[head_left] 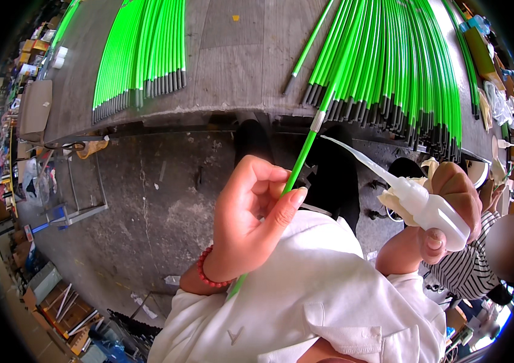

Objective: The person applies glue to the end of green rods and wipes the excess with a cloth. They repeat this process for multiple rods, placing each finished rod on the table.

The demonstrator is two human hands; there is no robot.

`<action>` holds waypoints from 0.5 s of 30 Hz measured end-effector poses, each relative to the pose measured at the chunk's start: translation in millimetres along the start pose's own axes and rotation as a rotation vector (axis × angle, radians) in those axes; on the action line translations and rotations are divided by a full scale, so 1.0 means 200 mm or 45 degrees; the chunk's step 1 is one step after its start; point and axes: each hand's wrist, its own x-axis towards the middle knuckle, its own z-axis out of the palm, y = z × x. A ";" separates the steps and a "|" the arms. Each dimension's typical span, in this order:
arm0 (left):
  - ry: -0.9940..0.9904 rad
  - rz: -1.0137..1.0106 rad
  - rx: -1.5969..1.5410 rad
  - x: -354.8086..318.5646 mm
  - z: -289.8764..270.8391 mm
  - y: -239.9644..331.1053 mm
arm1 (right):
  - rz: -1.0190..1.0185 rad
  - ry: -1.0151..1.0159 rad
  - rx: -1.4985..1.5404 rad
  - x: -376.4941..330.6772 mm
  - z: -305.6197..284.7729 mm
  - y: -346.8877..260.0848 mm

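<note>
My left hand (251, 218), with a red bead bracelet at the wrist, pinches a slim bright green rod (303, 156) between thumb and fingers. The rod slants up from beside my white shirt towards the table. A silvery sleeve (317, 121) sits on it near the table edge, and the green continues beyond over other rods. In my right hand (458, 196) is a white squeeze bottle (441, 221), tilted, with a long thin nozzle (366, 162). The nozzle tip points at the rod just below the sleeve; whether they touch I cannot tell. A pale crumpled cloth (395, 202) shows by the bottle.
On the grey table (226, 72) lie a large spread of green rods with dark ends (390, 72) at right and a smaller batch (142, 54) at left. A metal frame (81, 212) stands on the floor at left. Another person in a striped top (465, 269) is at right.
</note>
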 end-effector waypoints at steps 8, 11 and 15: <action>0.006 -0.011 0.019 -0.01 0.00 0.00 | -0.183 -0.195 0.007 0.02 -0.03 0.02; -0.012 -0.027 0.026 -0.01 0.00 0.01 | -0.169 -0.163 -0.040 0.02 -0.01 0.00; -0.005 -0.018 0.005 -0.01 -0.01 0.00 | -0.171 -0.186 -0.049 0.02 -0.01 0.00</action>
